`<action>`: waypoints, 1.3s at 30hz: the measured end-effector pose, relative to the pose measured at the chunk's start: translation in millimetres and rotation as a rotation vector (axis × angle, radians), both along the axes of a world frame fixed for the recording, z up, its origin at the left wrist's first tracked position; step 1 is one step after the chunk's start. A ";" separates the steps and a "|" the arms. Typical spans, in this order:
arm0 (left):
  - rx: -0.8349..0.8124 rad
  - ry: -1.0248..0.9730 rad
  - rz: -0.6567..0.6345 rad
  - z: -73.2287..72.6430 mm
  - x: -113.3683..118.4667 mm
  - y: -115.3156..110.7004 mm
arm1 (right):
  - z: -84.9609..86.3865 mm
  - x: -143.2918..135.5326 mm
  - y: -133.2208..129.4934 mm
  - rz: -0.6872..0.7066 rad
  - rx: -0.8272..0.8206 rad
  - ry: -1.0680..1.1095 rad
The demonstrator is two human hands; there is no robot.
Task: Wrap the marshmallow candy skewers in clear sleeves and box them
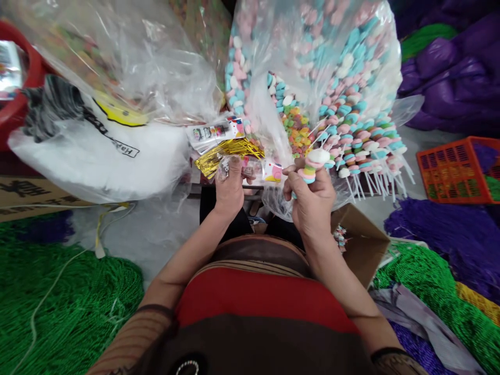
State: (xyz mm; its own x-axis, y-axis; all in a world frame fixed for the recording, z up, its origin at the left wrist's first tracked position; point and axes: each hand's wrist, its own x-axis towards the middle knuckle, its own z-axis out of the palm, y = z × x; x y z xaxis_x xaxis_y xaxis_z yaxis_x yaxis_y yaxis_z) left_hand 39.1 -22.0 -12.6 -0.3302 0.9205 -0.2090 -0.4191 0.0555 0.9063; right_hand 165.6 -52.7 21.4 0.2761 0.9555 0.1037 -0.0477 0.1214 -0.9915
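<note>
My left hand [231, 188] pinches a small clear plastic bag [253, 169] with a printed end pointing right. In my right hand [312, 195] is a candy skewer [310, 165] of white, pink, yellow and blue pieces, held upright beside the bag's printed end. Its stick is mostly hidden by my fingers. Gold twist ties [219, 156] lie in a bundle just beyond my left hand, with a stack of printed bags [214, 134] behind them. Many finished candy skewers [363, 151] are heaped to the right, white sticks toward me.
Large clear sacks of pink, blue and white candies [281, 31] stand at the back. Ring-shaped gummies [297, 127] lie before them. A cardboard box [363, 245] sits at lower right, an orange crate [449, 172] farther right. Green cord [78, 297] covers the floor at left.
</note>
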 end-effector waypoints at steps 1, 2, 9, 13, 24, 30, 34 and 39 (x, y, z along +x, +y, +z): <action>0.016 -0.005 0.002 0.0 -0.1 -0.9 | 0.8 0.2 -0.5 0.001 -0.017 0.018; 0.033 -0.015 0.002 -0.1 -0.3 -1.9 | 1.8 0.3 -1.2 0.003 -0.038 0.034; 0.037 -0.017 0.030 -3.6 -4.7 -7.3 | 8.8 -1.2 -6.3 0.005 -0.139 0.032; 0.056 0.043 0.058 -12.6 -8.5 -4.8 | 5.9 -1.4 -7.9 0.108 -0.198 0.083; -0.024 -0.170 0.016 -8.7 2.7 -1.1 | -4.5 8.3 -8.0 0.344 -0.193 -0.337; -0.058 -0.414 0.042 -1.0 -10.7 16.9 | 10.2 14.9 -5.2 0.313 -0.295 0.079; -0.089 -0.546 -0.014 4.9 -16.9 22.9 | 19.5 18.7 -17.8 0.376 -0.310 0.133; -0.119 -0.548 -0.077 7.0 -10.6 15.8 | 28.4 24.2 -31.6 0.445 -0.253 0.048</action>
State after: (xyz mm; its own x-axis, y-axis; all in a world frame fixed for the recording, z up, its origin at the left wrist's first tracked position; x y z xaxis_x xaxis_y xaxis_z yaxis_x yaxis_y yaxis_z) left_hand 28.5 -6.2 -5.6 -0.0773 0.8972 -0.4347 -0.8174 0.1926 0.5429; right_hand 189.8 -84.4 49.8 -0.1639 0.9752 -0.1487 -0.0861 -0.1644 -0.9826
